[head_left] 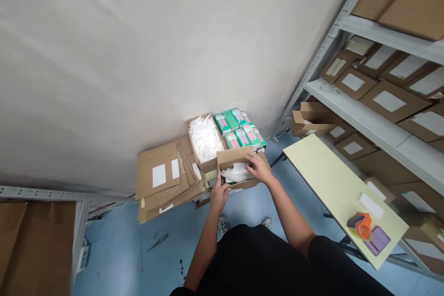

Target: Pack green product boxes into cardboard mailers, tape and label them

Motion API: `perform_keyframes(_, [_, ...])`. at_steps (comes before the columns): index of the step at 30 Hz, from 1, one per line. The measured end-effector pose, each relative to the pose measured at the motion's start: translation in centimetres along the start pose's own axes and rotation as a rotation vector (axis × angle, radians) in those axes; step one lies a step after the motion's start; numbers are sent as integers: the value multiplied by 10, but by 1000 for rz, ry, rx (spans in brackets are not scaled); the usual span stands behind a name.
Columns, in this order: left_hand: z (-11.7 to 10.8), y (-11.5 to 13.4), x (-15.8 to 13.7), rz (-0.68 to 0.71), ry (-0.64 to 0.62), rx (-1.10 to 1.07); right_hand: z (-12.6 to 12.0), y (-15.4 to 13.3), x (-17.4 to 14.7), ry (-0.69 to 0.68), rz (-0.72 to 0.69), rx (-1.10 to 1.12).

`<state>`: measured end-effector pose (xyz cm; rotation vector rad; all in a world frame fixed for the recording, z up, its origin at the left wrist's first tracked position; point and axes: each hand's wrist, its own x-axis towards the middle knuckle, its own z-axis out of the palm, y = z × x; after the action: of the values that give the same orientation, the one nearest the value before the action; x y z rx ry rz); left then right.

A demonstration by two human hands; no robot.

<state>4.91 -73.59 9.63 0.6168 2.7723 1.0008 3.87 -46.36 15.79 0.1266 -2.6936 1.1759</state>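
Note:
An open cardboard box [235, 153] is in front of me, its back flap standing up. White, plastic-looking packaging [237, 172] shows inside it. My left hand [219, 193] grips the box's left front corner, fingers along the side and thumb toward the front edge. Over the right end of the box, my right hand [259, 168] has its fingers apart, with the fingertips at the white packaging; whether they press on it I cannot tell. Behind the box, to the left, an open carton [211, 165] is full of white bags [205, 138]. Several green-and-pink packs [242, 135] stand beside that carton.
Flattened cardboard sheets [166, 171] are stacked at left. On the right, a pale yellow table [322, 166] bears an orange tape dispenser [363, 225], a purple phone-like item [378, 240] and a white item [370, 205]. A metal shelf [374, 113] holds labelled boxes. A pale wall [156, 55] rises behind.

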Motion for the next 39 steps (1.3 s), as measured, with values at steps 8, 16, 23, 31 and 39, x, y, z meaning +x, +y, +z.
perform_keyframes(8, [91,105,48,223,-90,-63,-127,87,-81,186,174,-79])
perform_keyframes(16, [197,246,97,469,-343,-48,-250,162,-227,446,527,-193])
perform_keyframes(23, [266,333,134,691,-504,-47,-287,195,-304,644,747,-241])
perform_keyframes(31, [333,376,204,862,-702,-41,-291,225,-317,766,970,-233])
perform_keyframes(39, [410,413,300,916,-927,100,-303,243,-284,808,1103,-273])
